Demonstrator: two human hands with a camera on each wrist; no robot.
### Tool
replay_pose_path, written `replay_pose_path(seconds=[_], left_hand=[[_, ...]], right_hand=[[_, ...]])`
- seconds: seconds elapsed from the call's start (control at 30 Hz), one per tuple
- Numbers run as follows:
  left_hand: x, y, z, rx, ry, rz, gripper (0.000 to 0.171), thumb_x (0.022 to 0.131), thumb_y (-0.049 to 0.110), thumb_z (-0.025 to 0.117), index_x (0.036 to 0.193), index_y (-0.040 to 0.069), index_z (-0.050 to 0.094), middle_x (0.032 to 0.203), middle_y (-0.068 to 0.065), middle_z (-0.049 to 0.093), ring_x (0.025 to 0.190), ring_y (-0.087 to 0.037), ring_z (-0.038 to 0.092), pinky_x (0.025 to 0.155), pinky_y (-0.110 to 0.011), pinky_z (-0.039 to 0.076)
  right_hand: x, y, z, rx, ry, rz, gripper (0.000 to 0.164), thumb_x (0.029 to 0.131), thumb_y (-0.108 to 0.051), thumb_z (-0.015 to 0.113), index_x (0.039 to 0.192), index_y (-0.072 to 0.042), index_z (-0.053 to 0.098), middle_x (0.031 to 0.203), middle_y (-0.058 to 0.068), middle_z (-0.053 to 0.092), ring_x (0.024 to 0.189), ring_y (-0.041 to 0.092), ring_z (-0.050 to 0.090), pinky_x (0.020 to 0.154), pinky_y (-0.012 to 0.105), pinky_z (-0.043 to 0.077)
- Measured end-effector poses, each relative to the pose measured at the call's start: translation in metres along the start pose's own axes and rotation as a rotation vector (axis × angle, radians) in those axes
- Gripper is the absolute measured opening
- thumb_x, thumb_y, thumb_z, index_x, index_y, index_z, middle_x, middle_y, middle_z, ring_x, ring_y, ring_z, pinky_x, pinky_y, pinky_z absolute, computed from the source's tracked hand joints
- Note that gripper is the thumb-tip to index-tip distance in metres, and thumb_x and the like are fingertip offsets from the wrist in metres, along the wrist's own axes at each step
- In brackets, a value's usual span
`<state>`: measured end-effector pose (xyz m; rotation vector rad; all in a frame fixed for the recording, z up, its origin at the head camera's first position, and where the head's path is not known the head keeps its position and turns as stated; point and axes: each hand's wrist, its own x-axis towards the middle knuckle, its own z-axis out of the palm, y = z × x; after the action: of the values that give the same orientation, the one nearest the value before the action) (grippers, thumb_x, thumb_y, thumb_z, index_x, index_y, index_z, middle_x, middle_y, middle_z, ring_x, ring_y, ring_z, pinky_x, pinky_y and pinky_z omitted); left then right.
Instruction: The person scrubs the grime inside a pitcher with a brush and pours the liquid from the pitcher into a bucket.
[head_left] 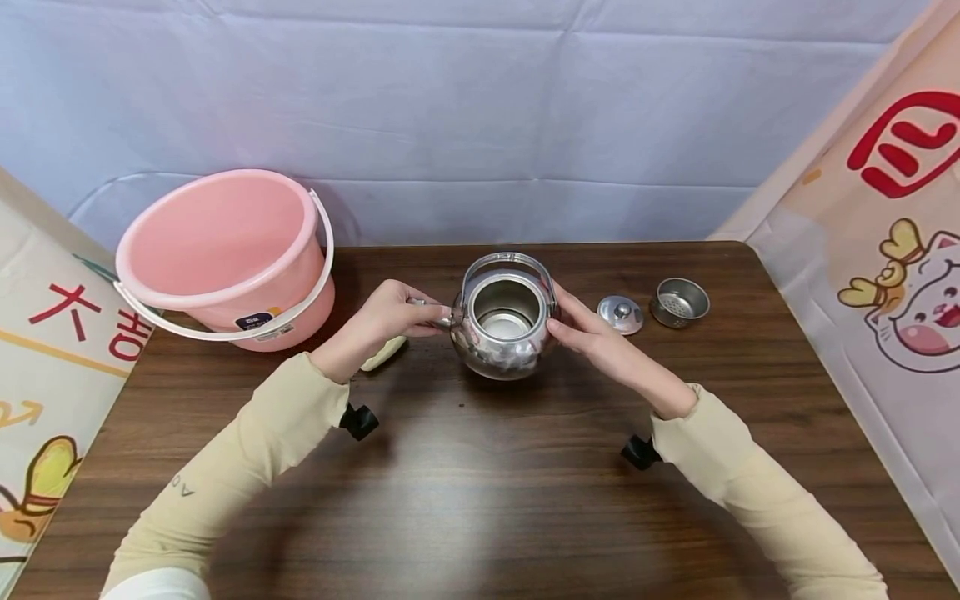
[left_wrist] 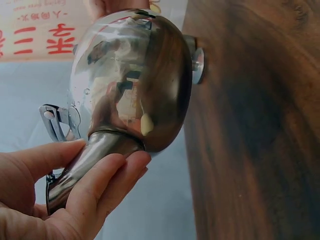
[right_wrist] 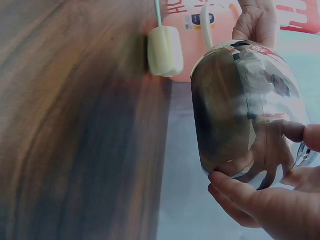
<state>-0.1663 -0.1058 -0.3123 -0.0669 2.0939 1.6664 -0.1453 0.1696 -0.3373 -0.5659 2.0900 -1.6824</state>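
A shiny steel teapot [head_left: 498, 354] without its lid is between my hands, its round opening facing up and its hoop handle raised. My left hand [head_left: 386, 317] pinches the spout [left_wrist: 75, 175] between thumb and fingers. On the opposite side, my right hand [head_left: 596, 337] grips the rounded body, thumb near the handle joint and fingertips [right_wrist: 225, 185] toward the base. The knobbed lid [head_left: 621, 315] lies to the right of the teapot. Beside it stands a perforated steel strainer [head_left: 681, 304]. A pale sponge brush [right_wrist: 166, 51] lies behind my left hand, partly hidden in the head view.
At the back left of the brown wooden table [head_left: 450, 500] stands a pink bucket [head_left: 281, 272] with its white handle [head_left: 326, 250] hanging down outside. A pale cloth backdrop [head_left: 480, 125] hangs behind the table, with printed sheets at both sides.
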Motion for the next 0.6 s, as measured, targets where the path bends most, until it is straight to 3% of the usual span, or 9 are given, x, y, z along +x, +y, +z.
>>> replay_pose_path(seconds=[0.33, 0.6], left_hand=[[0.006, -0.02, 0.009, 0.044, -0.022, -0.03, 0.028, 0.086, 0.003, 0.059, 0.106, -0.017, 0.058, 0.109, -0.027, 0.059, 0.087, -0.021, 0.065, 0.077, -0.032, 0.051], [0.012, -0.034, 0.016, 0.037, 0.003, -0.024, 0.027, 0.084, 0.003, 0.06, 0.103, -0.017, 0.059, 0.102, -0.024, 0.061, 0.075, -0.013, 0.064, 0.079, -0.036, 0.05]], right_hand=[[-0.006, 0.017, 0.002, 0.016, -0.001, 0.083, 0.058, 0.097, -0.013, 0.037, 0.145, -0.003, 0.006, 0.151, 0.016, -0.002, 0.135, 0.033, 0.006, 0.102, 0.055, 0.019], [-0.007, 0.029, 0.004, 0.033, 0.005, 0.127, 0.058, 0.097, -0.015, 0.037, 0.145, -0.004, 0.007, 0.151, 0.017, -0.001, 0.134, 0.036, 0.009, 0.102, 0.057, 0.019]])
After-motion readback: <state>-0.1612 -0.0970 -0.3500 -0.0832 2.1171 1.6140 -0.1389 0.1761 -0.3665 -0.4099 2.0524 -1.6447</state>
